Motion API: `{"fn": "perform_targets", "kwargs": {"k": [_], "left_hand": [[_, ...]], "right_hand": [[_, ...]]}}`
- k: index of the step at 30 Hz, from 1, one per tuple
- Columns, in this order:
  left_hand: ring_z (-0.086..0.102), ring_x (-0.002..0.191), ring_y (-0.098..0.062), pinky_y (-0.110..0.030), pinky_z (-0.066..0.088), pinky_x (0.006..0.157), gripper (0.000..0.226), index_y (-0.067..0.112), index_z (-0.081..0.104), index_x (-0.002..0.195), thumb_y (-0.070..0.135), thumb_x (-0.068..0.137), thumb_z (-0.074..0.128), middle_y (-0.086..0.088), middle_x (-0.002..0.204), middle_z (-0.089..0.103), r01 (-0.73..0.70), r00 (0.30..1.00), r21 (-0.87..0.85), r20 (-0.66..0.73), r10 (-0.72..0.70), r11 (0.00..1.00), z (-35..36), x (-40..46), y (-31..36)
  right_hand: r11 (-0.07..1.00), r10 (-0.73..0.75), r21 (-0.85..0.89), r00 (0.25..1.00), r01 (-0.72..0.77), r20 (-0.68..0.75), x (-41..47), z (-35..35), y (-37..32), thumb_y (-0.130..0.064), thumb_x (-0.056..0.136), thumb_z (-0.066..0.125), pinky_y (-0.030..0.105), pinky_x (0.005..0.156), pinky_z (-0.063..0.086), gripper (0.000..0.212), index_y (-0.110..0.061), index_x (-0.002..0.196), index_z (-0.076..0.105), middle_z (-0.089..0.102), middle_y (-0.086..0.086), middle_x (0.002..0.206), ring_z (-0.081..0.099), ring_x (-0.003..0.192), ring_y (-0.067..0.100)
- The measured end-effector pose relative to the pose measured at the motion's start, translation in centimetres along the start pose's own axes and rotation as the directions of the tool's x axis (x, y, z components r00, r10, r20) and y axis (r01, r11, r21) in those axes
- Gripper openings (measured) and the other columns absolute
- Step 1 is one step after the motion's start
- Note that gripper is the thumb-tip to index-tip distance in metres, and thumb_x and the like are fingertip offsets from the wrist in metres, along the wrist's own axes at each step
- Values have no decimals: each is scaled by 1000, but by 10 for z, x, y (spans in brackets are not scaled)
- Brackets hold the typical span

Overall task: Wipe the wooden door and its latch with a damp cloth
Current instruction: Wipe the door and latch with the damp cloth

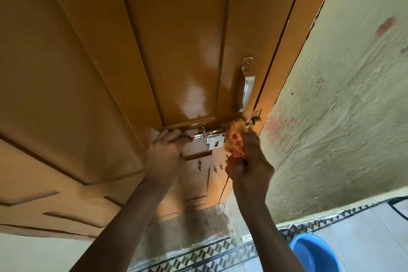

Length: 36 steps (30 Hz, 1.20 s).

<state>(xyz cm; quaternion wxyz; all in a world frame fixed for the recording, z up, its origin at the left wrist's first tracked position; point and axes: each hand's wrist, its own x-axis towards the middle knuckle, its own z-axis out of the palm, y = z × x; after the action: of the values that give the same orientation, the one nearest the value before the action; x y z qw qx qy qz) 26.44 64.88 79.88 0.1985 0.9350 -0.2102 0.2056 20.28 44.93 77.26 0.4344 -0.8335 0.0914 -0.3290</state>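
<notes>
Head view shows me two grips at work, both raised to the latch (210, 137) low on the wooden door (136, 51). My right hand (251, 161) is clenched round one bunched orange cloth (235, 146), fingers curled over its lower end, and presses the wad against the right end of the bolt, close to the small knob (256, 119) at the door's edge. My left hand (165, 152) grasps the left end of the sliding bolt, fingers wrapped over the bar, knuckles toward me. Both forearms are bare and reach up from the bottom of the frame, the left one slanting in from lower left, the right one rising more steeply. I count one metal pull handle (246, 86) just above the latch, upright beside the door's edge. Right of the door stands one rough plastered wall (342, 95). Below lies a tiled floor (364, 227) with a patterned border, and one blue basin (313, 252) sits on it at lower right.
</notes>
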Motion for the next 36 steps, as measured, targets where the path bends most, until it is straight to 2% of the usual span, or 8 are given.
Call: {"fn": "perform_targets", "kwargs": {"k": [5,8,12,17,21,26,33,36], "left_hand": [[68,85,-33,-38,61,63,47,14,85,95,-18,61,80,-1,91,74,37,999,-23,-22,-38,999,4,0,1],[68,85,-32,-37,60,63,35,15,85,94,-8,71,72,-1,92,74,31,999,5,-35,-30,1000,5,-1,0],[68,86,-33,-37,59,62,39,18,85,96,-9,69,74,0,92,73,43,998,25,-40,-42,999,5,-2,0],[69,88,-33,-37,60,67,52,18,85,96,-15,57,83,1,92,73,60,998,14,-24,-60,998,4,-2,1],[68,84,-33,-36,60,62,50,16,85,93,-17,56,81,0,90,73,55,998,4,-25,-55,998,4,-1,3],[67,84,-33,-40,60,60,38,19,84,95,0,71,62,1,92,72,41,999,29,-29,-40,999,6,-2,1],[67,87,-33,-41,60,61,44,18,85,96,10,77,46,1,94,73,38,998,23,-53,-36,999,11,-2,-1],[66,87,-33,-42,60,61,38,16,84,95,-1,73,58,0,94,73,56,997,22,-62,-54,998,11,-2,-1]], "right_hand": [[991,29,-130,999,-26,18,17,29,-9,-3,87,47,63,100,53,67,-17,152,44,49,13,156,52,138,44],[971,-64,-217,982,103,180,2,47,-17,3,82,51,50,110,39,68,-3,150,49,39,17,161,28,150,46],[935,-245,-178,921,307,305,-15,21,-3,-13,87,44,46,106,47,61,-12,147,55,52,14,153,46,143,40],[941,245,257,967,-219,-75,-5,-10,-9,-6,95,50,36,44,59,49,-20,140,63,77,17,94,71,55,24],[961,277,104,918,-258,-283,15,12,-12,-11,91,46,51,76,65,57,-12,147,54,70,17,130,75,104,34],[989,88,-130,982,-66,167,-8,45,-39,-7,86,45,48,103,53,69,-13,155,42,45,13,158,52,137,43],[878,447,251,886,-407,-125,-1,3,-48,7,94,53,4,57,51,51,-13,140,61,77,-8,89,69,63,-9],[907,390,235,909,-350,-149,4,21,-53,-16,90,47,41,78,64,58,-22,148,55,77,10,116,77,90,22]]}}
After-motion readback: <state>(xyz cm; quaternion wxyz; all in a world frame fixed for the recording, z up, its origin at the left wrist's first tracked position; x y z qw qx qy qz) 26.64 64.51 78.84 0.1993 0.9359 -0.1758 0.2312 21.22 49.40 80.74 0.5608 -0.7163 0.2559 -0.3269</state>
